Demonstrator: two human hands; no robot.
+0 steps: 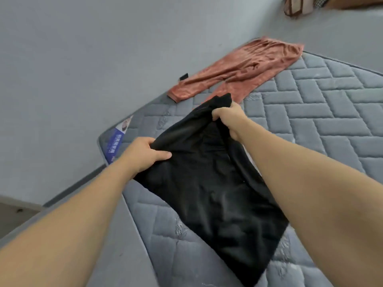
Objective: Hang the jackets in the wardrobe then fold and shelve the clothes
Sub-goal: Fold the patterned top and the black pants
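A black garment [209,183] is spread across the middle of the frame on a grey quilted mattress [310,112], running from the centre down toward the lower right. Its upper edge is lifted off the mattress and held at two places. The left corner of that edge is gripped by the left hand [143,156], left of centre, with the fingers curled over a fold of the cloth and the thumb pressed on top. The other end of the edge is bunched and clutched in the right hand [228,119], just above centre, with the fingers wrapped round the fabric. Both bare forearms reach in from the bottom corners of the frame.

A rust-coloured garment [244,69] is laid flat at the upper middle, along the far edge of the mattress, and its lower end lies just beside the raised black cloth. A blue and white label [116,141] is seen on the mattress corner at the left. A grey floor [83,59] fills the upper left. At the upper right corner, brownish things [294,7] are seen on the floor, too blurred to be told apart.
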